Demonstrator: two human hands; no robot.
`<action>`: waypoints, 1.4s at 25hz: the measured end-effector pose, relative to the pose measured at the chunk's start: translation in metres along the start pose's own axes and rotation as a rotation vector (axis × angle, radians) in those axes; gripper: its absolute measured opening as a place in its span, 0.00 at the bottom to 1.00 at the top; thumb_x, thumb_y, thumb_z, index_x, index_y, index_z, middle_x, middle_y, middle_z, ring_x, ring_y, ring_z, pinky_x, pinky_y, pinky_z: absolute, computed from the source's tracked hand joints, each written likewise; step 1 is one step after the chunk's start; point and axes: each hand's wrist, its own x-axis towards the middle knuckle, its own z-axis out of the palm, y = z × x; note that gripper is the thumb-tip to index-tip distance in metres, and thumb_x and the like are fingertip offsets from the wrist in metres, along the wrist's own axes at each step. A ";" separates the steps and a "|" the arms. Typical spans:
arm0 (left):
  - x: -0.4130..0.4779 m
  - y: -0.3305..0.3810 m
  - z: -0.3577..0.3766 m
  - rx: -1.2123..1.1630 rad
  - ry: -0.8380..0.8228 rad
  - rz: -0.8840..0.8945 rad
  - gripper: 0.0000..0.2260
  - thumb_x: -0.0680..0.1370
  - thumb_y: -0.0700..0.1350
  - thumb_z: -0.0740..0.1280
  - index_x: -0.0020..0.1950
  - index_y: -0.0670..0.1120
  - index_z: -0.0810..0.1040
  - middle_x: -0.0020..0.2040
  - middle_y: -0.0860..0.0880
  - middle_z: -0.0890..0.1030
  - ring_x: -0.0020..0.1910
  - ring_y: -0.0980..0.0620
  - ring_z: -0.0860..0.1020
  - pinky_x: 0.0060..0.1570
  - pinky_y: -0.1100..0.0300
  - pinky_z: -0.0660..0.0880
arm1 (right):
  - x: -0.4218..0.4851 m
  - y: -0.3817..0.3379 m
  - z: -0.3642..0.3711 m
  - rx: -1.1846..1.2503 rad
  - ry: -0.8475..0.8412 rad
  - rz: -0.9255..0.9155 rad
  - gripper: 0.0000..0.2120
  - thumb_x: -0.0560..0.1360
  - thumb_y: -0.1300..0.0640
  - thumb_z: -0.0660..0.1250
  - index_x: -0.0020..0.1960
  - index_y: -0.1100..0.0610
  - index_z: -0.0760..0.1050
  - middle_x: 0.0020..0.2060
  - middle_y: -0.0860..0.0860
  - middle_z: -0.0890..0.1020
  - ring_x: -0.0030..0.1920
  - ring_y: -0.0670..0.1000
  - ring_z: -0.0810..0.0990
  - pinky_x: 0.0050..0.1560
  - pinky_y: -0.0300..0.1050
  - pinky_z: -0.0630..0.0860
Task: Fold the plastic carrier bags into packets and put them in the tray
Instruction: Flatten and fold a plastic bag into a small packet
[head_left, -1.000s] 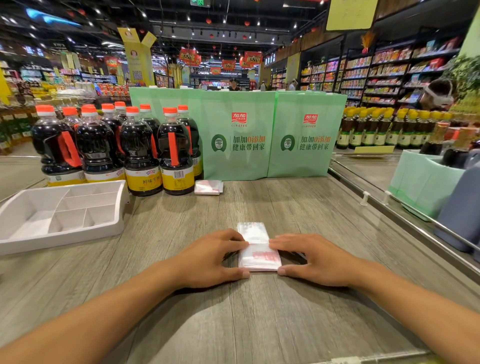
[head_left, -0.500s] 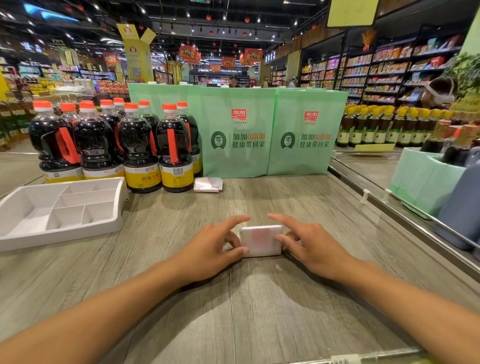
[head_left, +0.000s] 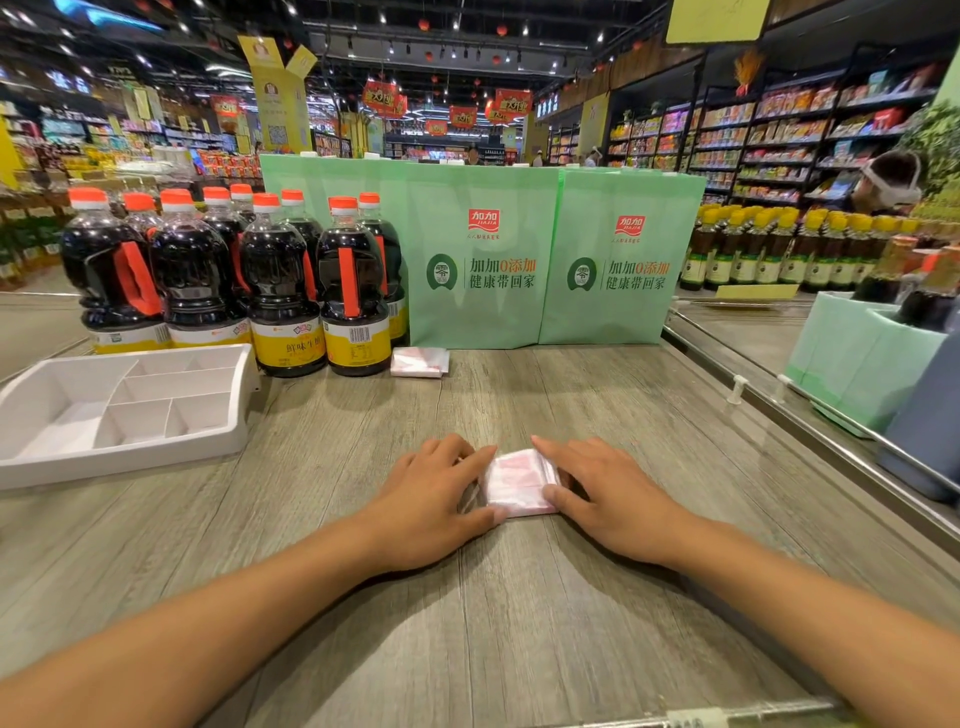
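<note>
A folded white and pink plastic bag packet (head_left: 519, 483) lies flat on the wooden table (head_left: 519, 639) in front of me. My left hand (head_left: 434, 499) lies against its left edge, with the index finger along the far corner and the thumb at the near corner. On the right edge rests my right hand (head_left: 610, 501), its thumb lying on top of the packet. The fingers of both hands look straight. A second folded bag (head_left: 420, 361) lies further back, by the bottles. The white compartment tray (head_left: 119, 462) stands at the left with nothing visible inside.
Several dark soy sauce bottles (head_left: 280, 280) with orange caps stand behind the tray. Two green paper bags (head_left: 483, 260) form a wall at the back of the table. A metal rail (head_left: 810, 415) runs along the right edge, and beyond it stand green boxes (head_left: 857, 364).
The bag lay as a longer strip a second ago. It was folded over to half that length, and both hands now close in on the sides of the compact packet.
</note>
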 end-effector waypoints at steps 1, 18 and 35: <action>0.000 0.000 0.001 0.017 -0.003 0.000 0.31 0.82 0.67 0.54 0.82 0.56 0.56 0.72 0.57 0.65 0.70 0.55 0.62 0.72 0.52 0.61 | 0.000 -0.001 -0.001 -0.033 -0.010 0.001 0.28 0.83 0.42 0.58 0.81 0.45 0.57 0.52 0.38 0.69 0.57 0.44 0.67 0.67 0.51 0.67; 0.005 -0.003 -0.004 0.018 -0.294 -0.039 0.31 0.82 0.68 0.47 0.83 0.59 0.46 0.82 0.63 0.45 0.82 0.57 0.42 0.75 0.34 0.33 | -0.005 0.003 -0.005 -0.149 -0.338 0.080 0.28 0.84 0.36 0.41 0.82 0.40 0.41 0.81 0.37 0.42 0.79 0.46 0.30 0.80 0.56 0.34; -0.002 -0.010 -0.014 -0.040 -0.230 0.032 0.31 0.81 0.69 0.54 0.82 0.62 0.53 0.82 0.63 0.54 0.81 0.58 0.50 0.79 0.38 0.44 | -0.004 -0.004 -0.011 -0.077 -0.156 -0.166 0.28 0.83 0.38 0.57 0.80 0.46 0.62 0.78 0.42 0.65 0.77 0.42 0.62 0.77 0.48 0.64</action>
